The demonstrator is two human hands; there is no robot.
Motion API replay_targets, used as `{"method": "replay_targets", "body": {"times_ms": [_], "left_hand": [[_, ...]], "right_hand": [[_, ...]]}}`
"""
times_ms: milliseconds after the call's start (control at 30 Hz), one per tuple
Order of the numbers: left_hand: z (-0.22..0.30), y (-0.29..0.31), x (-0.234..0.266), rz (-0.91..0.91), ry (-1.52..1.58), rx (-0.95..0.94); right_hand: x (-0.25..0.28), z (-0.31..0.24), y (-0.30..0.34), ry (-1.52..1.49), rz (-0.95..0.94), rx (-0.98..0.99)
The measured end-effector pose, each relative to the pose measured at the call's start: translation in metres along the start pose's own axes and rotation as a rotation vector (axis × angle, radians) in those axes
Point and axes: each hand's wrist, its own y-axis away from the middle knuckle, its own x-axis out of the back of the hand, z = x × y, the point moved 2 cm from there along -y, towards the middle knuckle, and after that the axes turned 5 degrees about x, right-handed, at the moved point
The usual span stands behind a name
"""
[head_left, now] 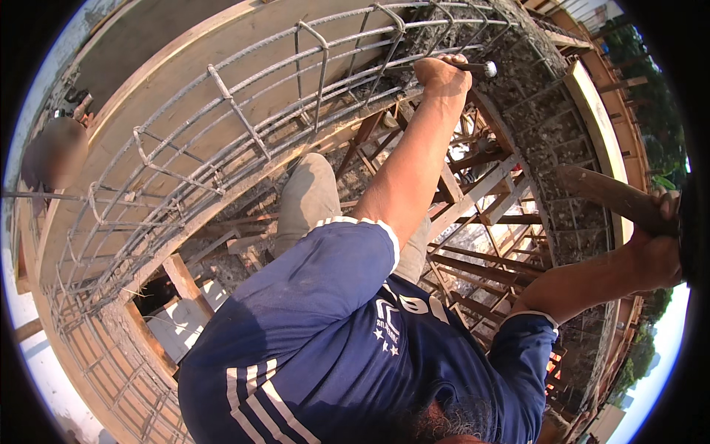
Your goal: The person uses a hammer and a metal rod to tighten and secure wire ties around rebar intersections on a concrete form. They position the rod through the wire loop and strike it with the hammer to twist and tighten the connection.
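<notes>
While the left grip [444, 75] is wrapped around a metal rod [477, 68] by the rebar cage [229, 96], the right grip [657, 251] clasps a wooden handle [614, 194]; white lettering [425, 307] and stars [385, 345] mark the navy shirt [303, 274].

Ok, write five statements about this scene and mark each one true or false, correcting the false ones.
1. The left hand grips a rod. True.
2. The right hand is empty. False: it is closed around a wooden handle.
3. The steel bars to the left of the left forearm are buried in concrete. False: they stand exposed as an open cage.
4. The shirt is dark blue with white stripes. True.
5. Another person is at the picture's right edge. False: that person is near the left edge.
</notes>
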Motion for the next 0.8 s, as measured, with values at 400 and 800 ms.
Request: {"method": "replay_targets", "body": {"times_ms": [400,800], "left_hand": [[0.065,0.011,0.084,-0.013,-0.503,0.094],[0.102,0.105,0.122,-0.815,-1.737,0.012]], "right_hand": [[-0.059,0.120,0.237,-0.038,-0.273,-0.766],[-0.011,0.130,0.390,0.123,-0.173,-1.221]]}}
